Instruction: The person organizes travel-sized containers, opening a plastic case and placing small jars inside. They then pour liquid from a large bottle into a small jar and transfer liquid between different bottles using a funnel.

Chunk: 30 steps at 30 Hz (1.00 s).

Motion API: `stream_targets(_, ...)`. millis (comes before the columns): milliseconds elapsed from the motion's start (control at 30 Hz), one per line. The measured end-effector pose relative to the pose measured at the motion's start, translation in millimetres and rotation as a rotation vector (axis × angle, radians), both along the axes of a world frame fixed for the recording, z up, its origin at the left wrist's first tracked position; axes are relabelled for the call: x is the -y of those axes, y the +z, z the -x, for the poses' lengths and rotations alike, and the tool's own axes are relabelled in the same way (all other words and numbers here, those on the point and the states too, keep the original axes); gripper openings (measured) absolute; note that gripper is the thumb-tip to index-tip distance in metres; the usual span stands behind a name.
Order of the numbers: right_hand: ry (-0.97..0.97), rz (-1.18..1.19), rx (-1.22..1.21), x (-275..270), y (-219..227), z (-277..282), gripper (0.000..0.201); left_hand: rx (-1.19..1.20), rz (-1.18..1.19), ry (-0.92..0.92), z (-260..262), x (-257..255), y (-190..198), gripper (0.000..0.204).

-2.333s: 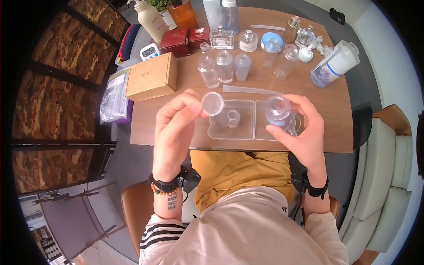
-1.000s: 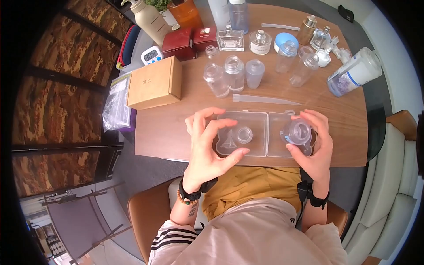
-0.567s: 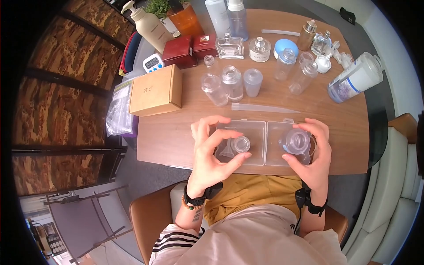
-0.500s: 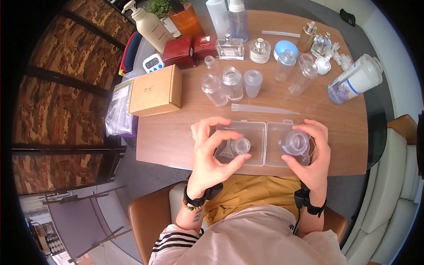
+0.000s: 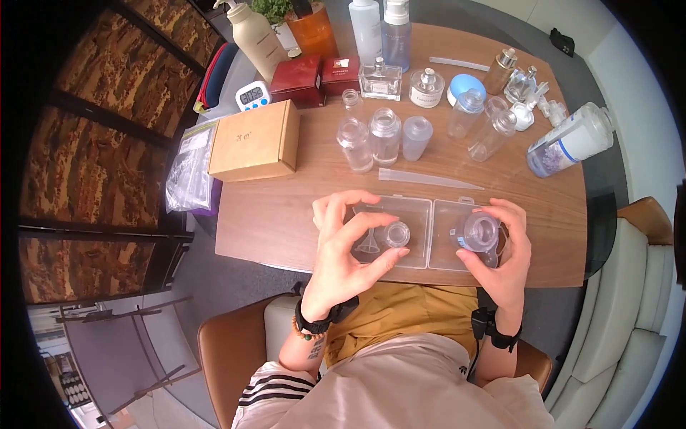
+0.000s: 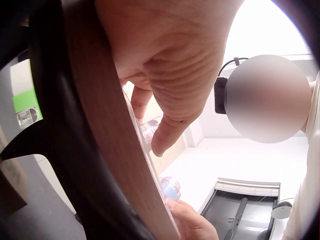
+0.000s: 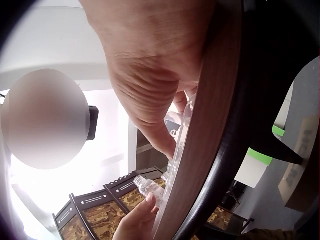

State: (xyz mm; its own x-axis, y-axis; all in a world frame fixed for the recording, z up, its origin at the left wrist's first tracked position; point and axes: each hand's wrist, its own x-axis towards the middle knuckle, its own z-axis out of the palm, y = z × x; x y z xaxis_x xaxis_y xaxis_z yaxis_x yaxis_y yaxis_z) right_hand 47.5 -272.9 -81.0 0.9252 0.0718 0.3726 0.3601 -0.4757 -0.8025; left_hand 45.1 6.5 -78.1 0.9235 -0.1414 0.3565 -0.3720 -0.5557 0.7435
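Observation:
On the table's near side lies a clear plastic box (image 5: 430, 250) with a left and a right half. My left hand (image 5: 343, 243) curves its thumb and index finger round a small clear bottle (image 5: 397, 234) over the left half. Beside that bottle lies a clear funnel (image 5: 368, 244). Over the right half, my right hand (image 5: 506, 250) grips a wider clear bottle (image 5: 480, 232) with blue print on its side, mouth up. The left wrist view also shows this wider bottle (image 6: 170, 188); the small bottle (image 7: 148, 187) appears in the right wrist view.
Behind the box lies a translucent tapered strip (image 5: 429, 179). Several clear bottles (image 5: 384, 136) stand beyond it. A cardboard box (image 5: 254, 141) is at left, a large labelled container (image 5: 572, 139) at right. Perfume bottles and red boxes (image 5: 299, 80) line the back.
My left hand has let go of a round clear piece and moved right to the small bottle; a funnel now lies in the box. My right hand has lowered the wider bottle toward the box.

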Motion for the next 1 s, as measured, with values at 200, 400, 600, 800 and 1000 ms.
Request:
stream_targets(200,-0.012,-0.004,0.001,0.1,-1.4,1.1,0.060,0.047,0.108,0.001,-0.4,-2.6,-4.1,0.041)
stream_targets(400,-0.006,-0.001,0.002,2.0,-2.2,1.6,0.062,0.036,0.200,0.087,-10.0,-21.4,5.4,0.038)
stream_targets(600,-0.015,0.007,0.014,1.3,0.9,2.6,0.060,0.033,-0.079,0.233,-40.4,-49.2,20.1,0.034)
stream_targets(800,-0.027,-0.002,0.028,1.1,2.5,2.9,0.060,-0.088,-0.093,0.291,-56.0,-58.4,22.5,0.039)
stream_targets(1000,-0.029,-0.007,0.028,0.9,3.4,3.9,0.060,-0.119,-0.135,0.302,-59.0,-60.6,20.1,0.043)
